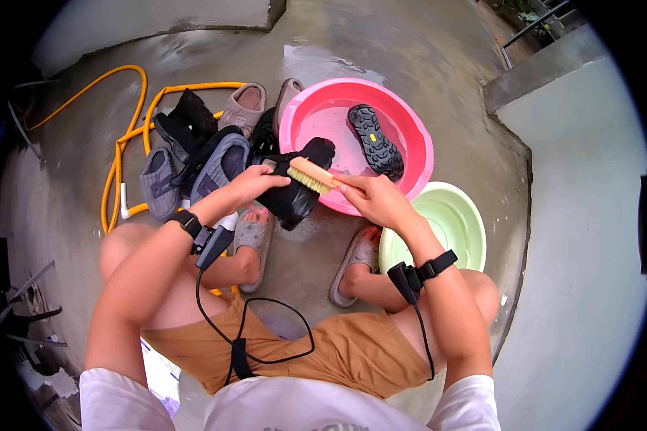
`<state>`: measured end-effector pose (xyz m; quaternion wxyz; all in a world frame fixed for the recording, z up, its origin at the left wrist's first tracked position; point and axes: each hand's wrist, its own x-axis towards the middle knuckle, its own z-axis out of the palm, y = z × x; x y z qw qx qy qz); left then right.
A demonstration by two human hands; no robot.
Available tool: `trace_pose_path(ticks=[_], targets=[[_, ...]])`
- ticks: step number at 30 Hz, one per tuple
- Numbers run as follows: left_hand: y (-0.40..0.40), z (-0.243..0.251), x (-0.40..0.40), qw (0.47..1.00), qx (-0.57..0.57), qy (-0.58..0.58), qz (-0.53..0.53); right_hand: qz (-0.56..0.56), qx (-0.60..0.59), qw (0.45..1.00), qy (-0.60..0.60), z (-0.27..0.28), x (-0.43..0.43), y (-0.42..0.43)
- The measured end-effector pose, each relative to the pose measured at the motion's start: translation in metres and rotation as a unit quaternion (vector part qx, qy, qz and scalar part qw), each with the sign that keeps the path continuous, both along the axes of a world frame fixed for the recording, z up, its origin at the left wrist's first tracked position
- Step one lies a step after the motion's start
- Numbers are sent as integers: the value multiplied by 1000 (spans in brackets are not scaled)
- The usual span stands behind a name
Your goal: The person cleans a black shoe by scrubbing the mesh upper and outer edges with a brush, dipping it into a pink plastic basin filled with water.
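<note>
My left hand (259, 185) grips a black shoe (296, 202), which I hold up off the floor beside a pink basin (426, 145). Part of the shoe is covered by my fingers and the brush. In my right hand (374, 196) is the handle of a wooden scrub brush (312, 175); its pale bristles are against or just over the shoe's side. A second shoe (374, 141) lies sole up in the basin's shallow water, showing a dark lugged tread with a small yellow patch.
Left of the basin are several slippers (164, 183) and dark shoes (186, 124), heaped near a yellow hose (119, 156) with a white pipe end (123, 200). A pale green basin (477, 215) stands by my right knee. Walls border the wet concrete floor (442, 75). Cables hang from both wrists.
</note>
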<state>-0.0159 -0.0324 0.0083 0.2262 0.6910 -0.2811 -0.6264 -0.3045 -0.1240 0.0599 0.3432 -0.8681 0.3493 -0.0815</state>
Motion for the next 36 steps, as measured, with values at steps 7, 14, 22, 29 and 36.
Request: trace_pose_path(ticks=[7, 14, 22, 29, 36], targets=[[11, -21, 12, 966, -95, -165, -173, -76, -168, 976, 114, -24, -3, -5], [12, -24, 23, 989, -37, -133, -59, 15, -134, 991, 11, -37, 11, 19], [9, -26, 21, 985, -27, -166, -46, -62, -125, 988, 60, -43, 0, 6], [17, -29, 20, 912, -61, -329, -239, 19, -107, 992, 71, -34, 8, 17], [11, -23, 21, 926, -78, -314, -192, -110, -155, 980, 52, -47, -3, 0]])
